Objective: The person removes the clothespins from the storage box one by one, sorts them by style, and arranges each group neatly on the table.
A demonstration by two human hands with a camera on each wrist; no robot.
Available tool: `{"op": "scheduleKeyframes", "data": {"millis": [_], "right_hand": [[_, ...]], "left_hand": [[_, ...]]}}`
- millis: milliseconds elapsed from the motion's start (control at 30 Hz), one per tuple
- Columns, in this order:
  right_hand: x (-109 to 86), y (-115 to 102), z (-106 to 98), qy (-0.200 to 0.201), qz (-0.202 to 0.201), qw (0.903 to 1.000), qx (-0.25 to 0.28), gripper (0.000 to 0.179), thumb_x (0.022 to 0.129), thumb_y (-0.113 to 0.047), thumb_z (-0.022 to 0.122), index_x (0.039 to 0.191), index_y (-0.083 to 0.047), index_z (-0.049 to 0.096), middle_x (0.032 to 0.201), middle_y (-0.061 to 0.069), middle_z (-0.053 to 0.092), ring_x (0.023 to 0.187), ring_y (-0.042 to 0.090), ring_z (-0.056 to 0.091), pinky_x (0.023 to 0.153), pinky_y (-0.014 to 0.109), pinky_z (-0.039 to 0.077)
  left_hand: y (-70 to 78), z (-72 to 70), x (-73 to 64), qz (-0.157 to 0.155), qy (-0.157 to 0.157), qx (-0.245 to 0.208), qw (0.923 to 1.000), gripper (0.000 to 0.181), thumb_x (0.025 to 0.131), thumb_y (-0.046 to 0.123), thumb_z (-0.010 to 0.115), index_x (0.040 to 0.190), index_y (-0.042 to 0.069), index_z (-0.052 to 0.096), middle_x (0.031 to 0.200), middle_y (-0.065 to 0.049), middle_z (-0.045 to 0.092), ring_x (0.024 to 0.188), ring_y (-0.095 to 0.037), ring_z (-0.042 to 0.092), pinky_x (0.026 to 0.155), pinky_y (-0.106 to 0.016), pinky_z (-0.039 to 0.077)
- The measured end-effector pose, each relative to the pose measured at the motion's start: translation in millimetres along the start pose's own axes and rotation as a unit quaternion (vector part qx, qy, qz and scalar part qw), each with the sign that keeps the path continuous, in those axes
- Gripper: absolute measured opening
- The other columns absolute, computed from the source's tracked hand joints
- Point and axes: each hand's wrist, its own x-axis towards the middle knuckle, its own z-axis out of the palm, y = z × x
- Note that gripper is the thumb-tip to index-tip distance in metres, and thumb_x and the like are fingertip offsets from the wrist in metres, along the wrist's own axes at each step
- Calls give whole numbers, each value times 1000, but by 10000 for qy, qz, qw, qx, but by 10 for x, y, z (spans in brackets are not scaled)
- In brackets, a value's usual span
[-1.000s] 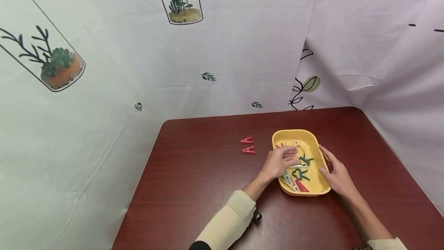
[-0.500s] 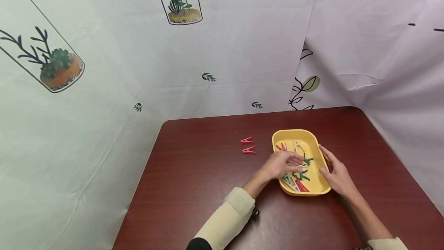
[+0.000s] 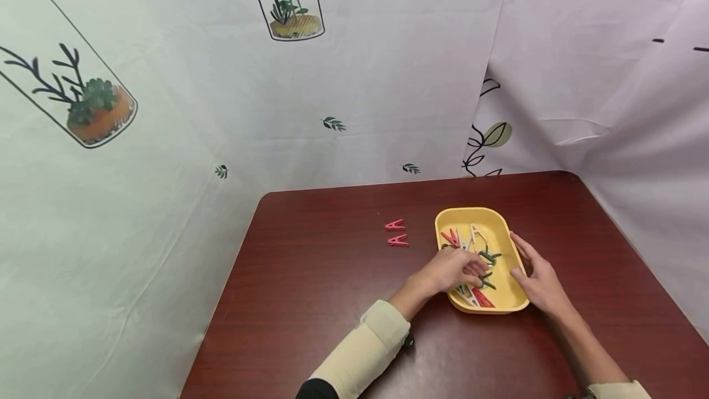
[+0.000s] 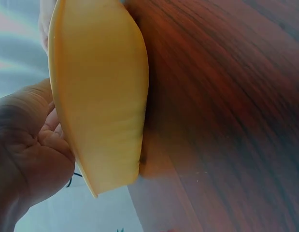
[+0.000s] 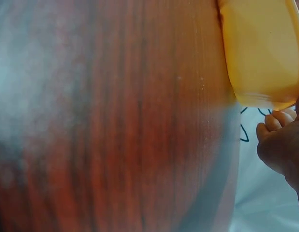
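A yellow plastic tray [image 3: 509, 297] with rounded corners stands on the table, holding several clothespins. Over its left rim reaches my left hand [image 3: 451, 270], fingers bent loosely downward among the clips; no held thing shows between them. Close to those fingertips lie a green clip [image 3: 488, 256] and another green clip [image 3: 487, 282], partly covered. My right hand [image 3: 540, 279] grips the right rim, thumb on the edge and fingers along the outer side. Inside the tray are a red clothespin [image 3: 480, 297] near the front and a red clothespin [image 3: 450, 237] at the left. The left wrist view shows mostly the tray's outer wall [image 4: 101, 96].
Left of the tray, two pink clothespins [image 3: 397, 240] lie one behind the other on the dark red-brown table [image 3: 321, 263]. A patterned white cloth [image 3: 360, 79] hangs behind the table's far edge.
My left hand has moved slightly nearer and lower into the tray, uncovering the clips at the left and covering more of the nearer green clip. The right hand stays on the rim.
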Motion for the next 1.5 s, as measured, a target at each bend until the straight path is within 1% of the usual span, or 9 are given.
{"op": "scheduleKeyframes", "data": {"millis": [233,367,467,667,833,1000,1100,1233,1500], "right_hand": [[-6,6,6,35,-51,10000,41,77,87,20,63,159,4,42,149,39,50,120,-16,48,83,2,44],[-6,6,11,49,-90,9999,61,77,86,21,62,159,5,42,149,39,50,121,-16,47,85,2,43],[-6,7,14,59,-125,9999,83,77,86,21,61,158,6,42,149,39,50,122,-15,47,86,1,42],[-7,18,20,47,-177,9997,134,76,85,22,61,157,7,42,148,41,49,121,-15,49,86,2,43],[-6,25,17,50,-190,9998,84,77,85,22,62,158,6,42,148,40,49,123,-16,47,88,1,41],[-6,23,13,41,-177,9998,90,76,85,22,61,158,6,42,148,40,49,123,-17,46,88,1,41],[-8,22,11,51,-169,9998,104,76,86,22,61,158,6,42,149,40,49,123,-16,47,87,1,42],[-9,19,17,39,-144,9998,147,76,86,23,60,158,6,41,149,40,48,124,-16,46,88,1,42],[-8,6,22,-1,-139,9994,305,77,86,24,59,158,9,39,150,42,45,127,-15,45,91,2,42]], "left_hand": [[27,47,-9,188,-100,985,9949,26,96,28,81,121,25,80,108,21,77,90,17,63,88,-3,42],[36,60,-22,267,-63,1199,9924,23,95,28,82,118,26,81,105,21,77,90,16,63,87,-4,43],[36,61,-22,301,-113,1269,9914,21,95,28,82,116,27,81,103,22,77,88,16,63,86,-4,43],[47,65,-5,342,-355,1458,9881,20,95,29,82,115,28,82,102,23,76,88,18,62,86,-3,43],[58,69,13,330,-441,1561,9862,20,95,28,82,116,29,82,102,24,77,88,18,63,87,-5,43],[72,69,34,250,-559,1494,9869,20,95,27,83,115,29,82,99,25,76,86,19,62,87,-5,43],[88,86,44,292,-640,1373,9880,19,95,24,83,113,28,82,97,25,76,85,19,62,85,-4,42],[108,111,37,407,-649,1262,9890,19,94,19,84,111,27,81,95,23,76,83,18,61,83,-3,42],[117,140,25,562,-519,1452,9864,20,92,20,86,108,28,80,95,24,75,82,19,61,83,-3,43]]}}
